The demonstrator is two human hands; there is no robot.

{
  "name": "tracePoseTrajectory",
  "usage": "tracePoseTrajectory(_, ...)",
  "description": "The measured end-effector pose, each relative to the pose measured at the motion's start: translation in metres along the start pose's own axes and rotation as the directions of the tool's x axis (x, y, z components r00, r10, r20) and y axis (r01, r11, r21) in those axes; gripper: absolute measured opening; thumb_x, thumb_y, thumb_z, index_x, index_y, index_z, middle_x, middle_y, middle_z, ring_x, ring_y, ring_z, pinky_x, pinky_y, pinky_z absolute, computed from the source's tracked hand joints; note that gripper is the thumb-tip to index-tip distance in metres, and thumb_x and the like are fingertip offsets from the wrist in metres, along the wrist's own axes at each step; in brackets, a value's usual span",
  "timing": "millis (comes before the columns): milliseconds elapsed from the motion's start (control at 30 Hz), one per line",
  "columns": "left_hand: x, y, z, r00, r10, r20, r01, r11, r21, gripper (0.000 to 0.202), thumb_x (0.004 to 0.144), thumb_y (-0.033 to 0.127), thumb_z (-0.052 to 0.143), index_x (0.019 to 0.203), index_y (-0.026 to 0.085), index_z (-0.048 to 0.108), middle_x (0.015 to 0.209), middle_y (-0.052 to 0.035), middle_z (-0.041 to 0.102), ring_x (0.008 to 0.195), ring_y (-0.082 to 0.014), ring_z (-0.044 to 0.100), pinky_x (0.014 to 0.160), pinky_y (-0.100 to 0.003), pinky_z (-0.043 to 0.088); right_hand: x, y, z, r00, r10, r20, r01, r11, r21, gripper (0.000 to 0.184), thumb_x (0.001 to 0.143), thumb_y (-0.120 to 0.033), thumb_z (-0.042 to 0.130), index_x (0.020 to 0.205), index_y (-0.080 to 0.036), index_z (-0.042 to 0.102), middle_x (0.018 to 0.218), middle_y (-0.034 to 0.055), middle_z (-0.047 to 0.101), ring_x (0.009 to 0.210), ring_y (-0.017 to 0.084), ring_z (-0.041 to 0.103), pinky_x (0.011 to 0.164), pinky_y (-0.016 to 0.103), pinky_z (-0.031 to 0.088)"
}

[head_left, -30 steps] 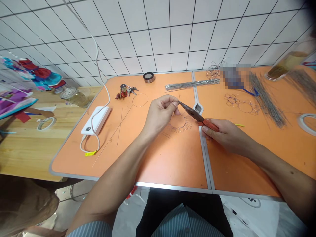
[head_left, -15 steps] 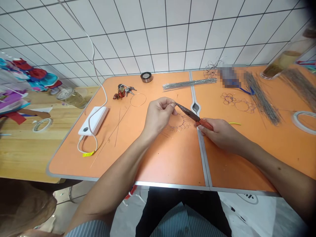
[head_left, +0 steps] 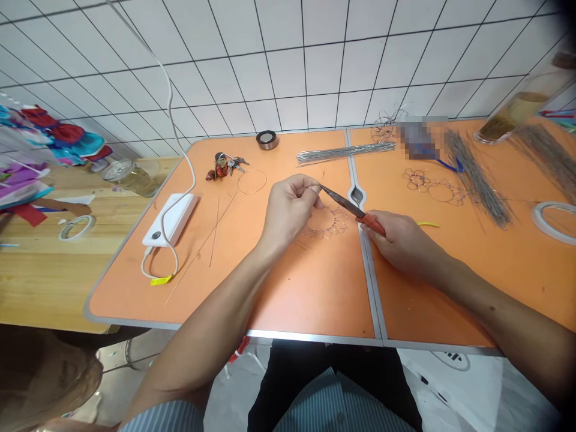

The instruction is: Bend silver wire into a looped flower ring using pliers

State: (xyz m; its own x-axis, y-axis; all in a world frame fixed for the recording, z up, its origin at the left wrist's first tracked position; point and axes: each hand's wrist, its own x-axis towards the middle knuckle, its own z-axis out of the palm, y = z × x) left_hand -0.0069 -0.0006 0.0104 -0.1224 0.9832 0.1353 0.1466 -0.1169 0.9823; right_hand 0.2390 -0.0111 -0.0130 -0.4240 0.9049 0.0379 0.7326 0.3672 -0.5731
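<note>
My right hand point(head_left: 396, 237) is wrapped round the red handles of long-nose pliers point(head_left: 344, 204), whose dark jaws point up and left. The tips of the jaws meet the fingertips of my left hand point(head_left: 292, 204). Thumb and forefinger of that hand are pinched together; what lies between them is too small to make out. Below the pliers, a looped wire ring point(head_left: 335, 225) rests on the orange table point(head_left: 315, 294), partly hidden by my left hand.
A bundle of straight wires point(head_left: 344, 153) lies behind my hands, beside a tape roll point(head_left: 267, 140). Keys point(head_left: 229, 165), a wire hoop point(head_left: 252, 182) and a white power bank point(head_left: 170, 221) are to the left. More wire loops point(head_left: 434, 186) and a wire bundle point(head_left: 477, 180) lie right.
My right hand has tilted slightly, turning the pliers to a flatter, more edge-on angle. Their tips stay at my left fingertips, and my left hand has barely moved.
</note>
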Motion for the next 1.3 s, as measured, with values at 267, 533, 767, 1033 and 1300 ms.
tracePoseTrajectory(267, 0.006, -0.003, -0.007, 0.996, -0.035, 0.084, 0.042, 0.995, -0.094, 0.014, 0.092, 0.026, 0.073, 0.080, 0.021, 0.067, 0.067, -0.0008, 0.072, 0.053, -0.0101, 0.052, 0.052, -0.025, 0.038, -0.001, -0.002, -0.003, 1.000, 0.019, -0.005, -0.019, 0.997, -0.077, 0.030, 0.113, -0.039, 0.044, 0.106, -0.025, 0.070, 0.104, 0.0096, 0.078, 0.093, 0.029, 0.070, 0.075, 0.037, 0.044)
tracePoseTrajectory(533, 0.009, -0.002, -0.011, 0.952, -0.221, 0.213, 0.273, 0.927, -0.258, 0.019, 0.086, 0.031, 0.080, 0.077, 0.020, 0.067, 0.070, -0.0019, 0.072, 0.049, -0.0082, 0.048, 0.047, -0.024, 0.032, -0.006, -0.006, -0.006, 0.996, 0.085, 0.003, -0.084, 0.987, -0.135, 0.046, 0.115, -0.046, 0.040, 0.144, -0.030, 0.072, 0.123, 0.0086, 0.084, 0.106, 0.033, 0.073, 0.077, 0.038, 0.045)
tracePoseTrajectory(767, 0.006, -0.001, -0.008, 0.999, -0.013, 0.035, 0.017, 0.995, -0.102, 0.013, 0.092, 0.027, 0.075, 0.082, 0.022, 0.068, 0.065, -0.0002, 0.071, 0.050, -0.0102, 0.048, 0.050, -0.026, 0.037, -0.005, -0.006, -0.007, 0.997, 0.067, -0.039, -0.075, 0.967, -0.242, 0.052, 0.117, -0.045, 0.030, 0.138, -0.028, 0.075, 0.114, 0.0110, 0.083, 0.102, 0.033, 0.073, 0.070, 0.037, 0.040)
tracePoseTrajectory(1033, -0.003, 0.003, -0.003, 0.989, 0.148, -0.001, -0.148, 0.989, -0.003, 0.013, 0.098, 0.029, 0.073, 0.086, 0.023, 0.070, 0.070, -0.0006, 0.071, 0.067, -0.0152, 0.065, 0.064, -0.028, 0.048, -0.001, 0.002, -0.006, 0.993, 0.038, -0.112, -0.062, 0.974, -0.219, 0.049, 0.114, -0.044, 0.037, 0.138, -0.026, 0.076, 0.109, 0.0118, 0.082, 0.099, 0.033, 0.072, 0.069, 0.037, 0.041)
tracePoseTrajectory(1300, -0.008, 0.008, 0.000, 0.981, 0.182, -0.066, -0.179, 0.983, 0.048, 0.013, 0.098, 0.023, 0.069, 0.086, 0.022, 0.071, 0.073, -0.0003, 0.072, 0.068, -0.0146, 0.065, 0.067, -0.028, 0.048, -0.001, 0.000, -0.006, 0.993, 0.008, -0.115, -0.032, 0.978, -0.205, 0.046, 0.115, -0.043, 0.035, 0.128, -0.025, 0.076, 0.103, 0.0111, 0.080, 0.095, 0.031, 0.071, 0.071, 0.037, 0.042)
